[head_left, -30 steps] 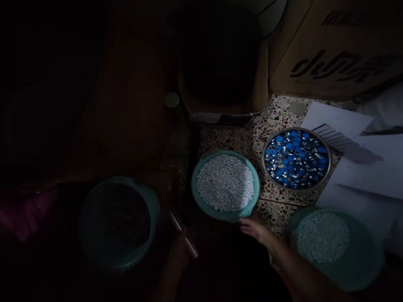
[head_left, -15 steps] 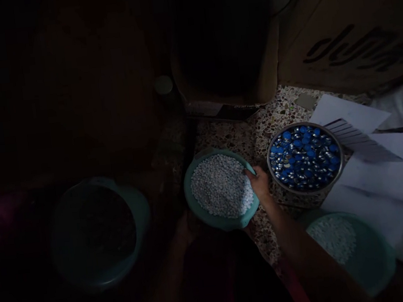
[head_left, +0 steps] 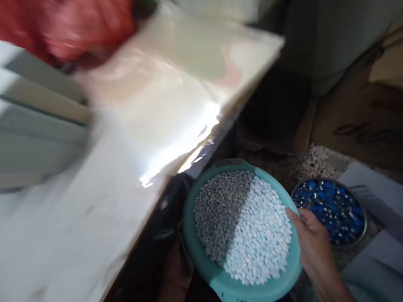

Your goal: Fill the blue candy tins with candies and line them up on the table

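A teal plastic basin (head_left: 253, 299) full of small white pellet-like pieces (head_left: 256, 227) is held up beside the table edge. On its right rim my right hand (head_left: 313, 237) is closed, thumb over the top. Against the basin's left side, in deep shadow, my left hand (head_left: 179, 261) grips it; most of those fingers are hidden. Bright light falls on the right part of the pellets, shadow on the rest.
A white table (head_left: 70, 241) fills the left, bearing a plastic-covered sheet (head_left: 180, 81), a red plastic bag (head_left: 90, 23) and grey box-like pieces (head_left: 30, 135). On the floor to the right are a round metal bowl of blue and silver caps (head_left: 332, 211), papers (head_left: 382, 189) and a cardboard box (head_left: 360, 124).
Both hands have raised the basin from low near the floor to beside the table. The view has swung left and up, bringing the bright tabletop into sight.
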The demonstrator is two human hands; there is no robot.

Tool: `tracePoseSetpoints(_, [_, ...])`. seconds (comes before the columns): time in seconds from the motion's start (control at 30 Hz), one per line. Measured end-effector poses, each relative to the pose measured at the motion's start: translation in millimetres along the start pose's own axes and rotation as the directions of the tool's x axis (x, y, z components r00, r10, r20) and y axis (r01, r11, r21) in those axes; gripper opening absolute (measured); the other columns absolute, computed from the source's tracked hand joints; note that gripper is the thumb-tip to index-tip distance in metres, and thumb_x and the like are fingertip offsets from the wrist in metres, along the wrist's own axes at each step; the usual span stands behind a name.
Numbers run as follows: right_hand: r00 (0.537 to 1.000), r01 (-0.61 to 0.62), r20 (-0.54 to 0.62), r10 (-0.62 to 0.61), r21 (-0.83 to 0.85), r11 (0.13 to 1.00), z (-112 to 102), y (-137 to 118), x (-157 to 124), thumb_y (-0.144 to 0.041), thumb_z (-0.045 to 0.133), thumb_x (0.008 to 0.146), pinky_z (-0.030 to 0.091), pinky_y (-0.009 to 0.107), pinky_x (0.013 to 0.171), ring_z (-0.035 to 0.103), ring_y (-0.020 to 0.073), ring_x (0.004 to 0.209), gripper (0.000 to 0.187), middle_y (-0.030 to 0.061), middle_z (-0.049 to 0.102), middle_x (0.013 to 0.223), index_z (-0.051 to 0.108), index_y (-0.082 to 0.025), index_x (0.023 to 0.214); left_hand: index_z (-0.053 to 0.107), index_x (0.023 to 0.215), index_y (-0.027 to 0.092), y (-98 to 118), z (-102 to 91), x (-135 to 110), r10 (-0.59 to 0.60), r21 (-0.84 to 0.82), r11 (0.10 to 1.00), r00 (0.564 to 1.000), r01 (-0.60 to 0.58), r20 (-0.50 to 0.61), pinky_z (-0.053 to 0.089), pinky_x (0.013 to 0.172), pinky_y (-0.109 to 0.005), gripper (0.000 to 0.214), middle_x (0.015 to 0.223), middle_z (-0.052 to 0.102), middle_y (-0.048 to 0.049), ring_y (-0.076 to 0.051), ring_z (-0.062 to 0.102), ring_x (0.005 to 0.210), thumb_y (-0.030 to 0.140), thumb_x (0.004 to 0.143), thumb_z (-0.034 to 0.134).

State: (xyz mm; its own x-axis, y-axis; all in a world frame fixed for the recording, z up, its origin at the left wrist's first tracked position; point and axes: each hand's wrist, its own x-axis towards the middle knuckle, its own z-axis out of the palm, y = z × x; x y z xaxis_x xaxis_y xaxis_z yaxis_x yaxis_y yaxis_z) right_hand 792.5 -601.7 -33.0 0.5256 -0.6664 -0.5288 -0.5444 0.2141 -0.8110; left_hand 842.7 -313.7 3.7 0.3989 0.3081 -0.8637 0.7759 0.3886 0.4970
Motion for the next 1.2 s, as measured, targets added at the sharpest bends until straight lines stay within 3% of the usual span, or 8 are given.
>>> tracePoseSetpoints(0.2, [0.986, 0.034, 0.163, -0.021, -0.08, 0.996, -60.7, -77.2, -91.6, -0.047, 0.059, 0.067, 0.048, 0.028, 0.053, 0.06, 0.0192, 0.067, 0.036, 0.0027, 0.066, 0.082, 0.058, -0.023, 0.094, 0.061, 0.097, 0.018, -16.9, -68.4, -117.1, -0.076, -0.258, 0.964, 0.997, 0.07, -0.011, 0.054, 0.068, -0.034, 0.027, 0.072, 0.069, -0.0073, -0.025, 0.066, 0.073, 0.035, 0.077, 0.053])
tracePoseSetpoints(0.43, [0.865, 0.289, 0.477, -0.158, -0.215, 0.933, -63.4, -58.5, -186.7, -0.045, 0.056, 0.066, 0.044, 0.025, 0.058, 0.057, 0.0169, 0.069, 0.039, 0.0019, 0.066, 0.077, 0.059, -0.016, 0.091, 0.061, 0.09, 0.014, -101.0, -200.1, -232.8, -0.142, -0.426, 0.902, 0.982, 0.075, -0.128, 0.052, 0.059, -0.031, 0.029, 0.064, 0.065, -0.005, -0.019, 0.063, 0.057, 0.038, 0.073, 0.058])
tracePoseSetpoints(0.6, [0.606, 0.497, 0.776, -0.175, -0.197, 0.845, -6.6, -25.3, -269.8, -0.039, 0.052, 0.066, 0.041, 0.023, 0.054, 0.056, 0.0161, 0.062, 0.029, 0.0011, 0.064, 0.065, 0.062, -0.014, 0.079, 0.058, 0.084, 0.021, -171.9, -305.1, -290.2, -0.185, -0.554, 0.832, 0.94, -0.005, -0.286, 0.05, 0.057, -0.029, 0.017, 0.066, 0.061, 0.0005, -0.013, 0.058, 0.054, 0.035, 0.081, 0.049])
tracePoseSetpoints(0.73, [0.379, 0.771, 0.907, -0.185, -0.198, 0.606, 43.3, -3.8, -341.9, -0.031, 0.043, 0.07, 0.04, 0.022, 0.055, 0.056, 0.0158, 0.064, 0.028, 0.0024, 0.064, 0.067, 0.063, -0.014, 0.078, 0.056, 0.084, 0.023, -217.2, -370.5, -297.2, -0.136, -0.638, 0.764, 0.943, -0.096, -0.305, 0.05, 0.063, -0.03, 0.014, 0.07, 0.059, 0.0021, -0.011, 0.058, 0.059, 0.033, 0.083, 0.046])
tracePoseSetpoints(0.87, [0.298, 0.873, 0.937, -0.18, -0.192, 0.449, 73.3, 2.9, -385.0, -0.023, 0.043, 0.071, 0.041, 0.023, 0.064, 0.057, 0.0168, 0.074, 0.026, 0.0043, 0.064, 0.075, 0.065, -0.014, 0.083, 0.055, 0.09, 0.021, -247.8, -408.7, -287.7, -0.085, -0.64, 0.76, 0.958, -0.115, -0.274, 0.05, 0.066, -0.032, 0.014, 0.076, 0.059, -0.0013, -0.012, 0.058, 0.062, 0.029, 0.084, 0.045])
tracePoseSetpoints(0.97, [0.257, 0.921, 0.937, -0.237, -0.163, 0.354, 62.5, -2.0, -408.5, -0.02, 0.048, 0.071, 0.039, 0.029, 0.079, 0.053, 0.0212, 0.095, 0.028, 0.0098, 0.061, 0.097, 0.064, -0.015, 0.094, 0.057, 0.096, 0.02, -259.2, -431.0, -297.1, 0.02, -0.503, 0.841, 0.942, -0.198, -0.336, 0.049, 0.062, -0.031, 0.019, 0.087, 0.06, -0.0059, -0.014, 0.058, 0.065, 0.029, 0.081, 0.049])
tracePoseSetpoints(1.03, [0.154, 0.945, 0.945, -0.287, -0.056, 0.323, 39.7, 0.3, -437.5, -0.023, 0.05, 0.074, 0.037, 0.033, 0.085, 0.048, 0.0227, 0.104, 0.03, 0.0112, 0.057, 0.108, 0.061, -0.017, 0.101, 0.059, 0.098, 0.019, -257.3, -442.5, -315.2, 0.157, -0.42, 0.839, 0.893, -0.347, -0.423, 0.048, 0.061, -0.027, 0.024, 0.091, 0.059, -0.0072, -0.014, 0.057, 0.069, 0.033, 0.081, 0.05])
tracePoseSetpoints(1.2, [-0.354, 0.721, 0.934, -0.041, 0.301, 0.624, -29.5, 47.2, -553.5, -0.033, 0.05, 0.079, 0.044, 0.03, 0.077, 0.057, 0.0158, 0.082, 0.035, 0.0035, 0.063, 0.095, 0.054, -0.023, 0.112, 0.056, 0.108, 0.022, -220.1, -438.2, -367.2, 0.447, -0.65, 0.561, 0.848, -0.513, -0.283, 0.046, 0.071, -0.026, 0.035, 0.099, 0.058, -0.0057, -0.015, 0.056, 0.086, 0.041, 0.08, 0.05])
